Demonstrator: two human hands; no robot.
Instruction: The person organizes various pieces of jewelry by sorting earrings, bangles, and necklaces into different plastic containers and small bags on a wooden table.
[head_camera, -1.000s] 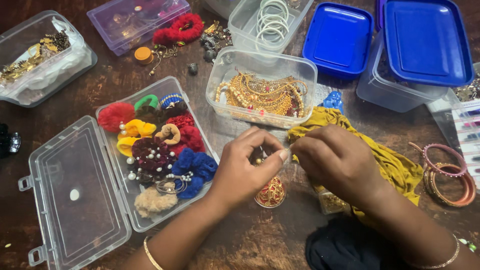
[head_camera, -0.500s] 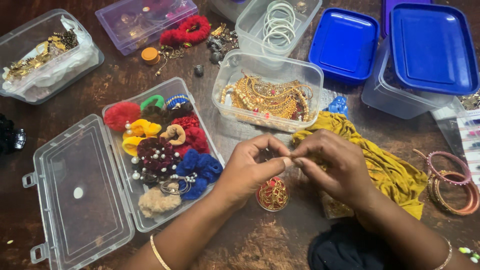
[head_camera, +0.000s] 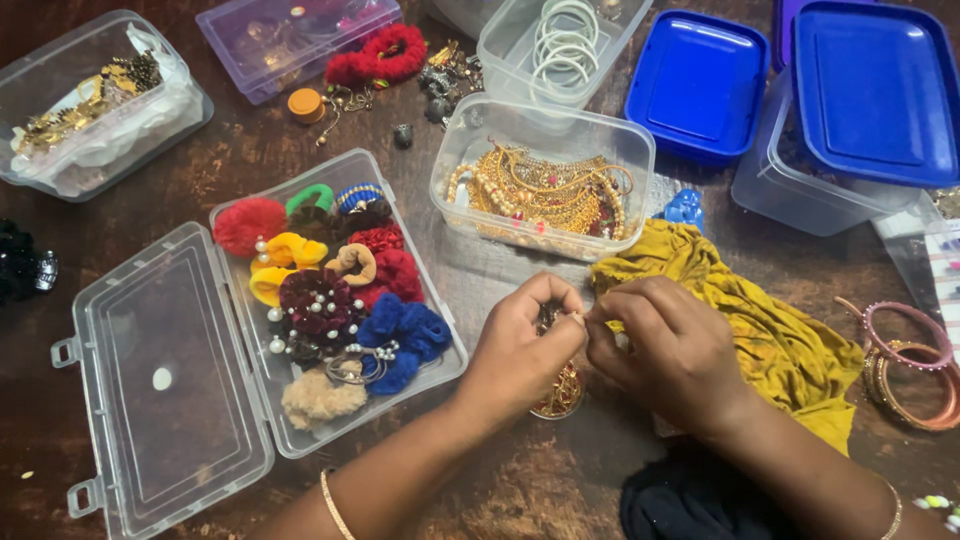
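Dark, scuffed wood forms the table (head_camera: 250, 170), crowded with clear plastic boxes; the landmark is the open hinged box (head_camera: 330, 300) of fuzzy, bead-trimmed hair ties. Just right of that box, the left hand (head_camera: 520, 350) and right hand (head_camera: 670, 350) meet fingertip to fingertip, both pinched narrow on a small gold earring (head_camera: 560, 385) that hangs down to the tabletop. Further right of the box, crumpled mustard cloth (head_camera: 760, 320) lies under the right wrist.

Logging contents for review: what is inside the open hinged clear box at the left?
The open hinged box holds red, yellow, blue and maroon fabric hair ties, some with pearl beads, plus a beige fluffy one. Anything beneath the pile is covered.
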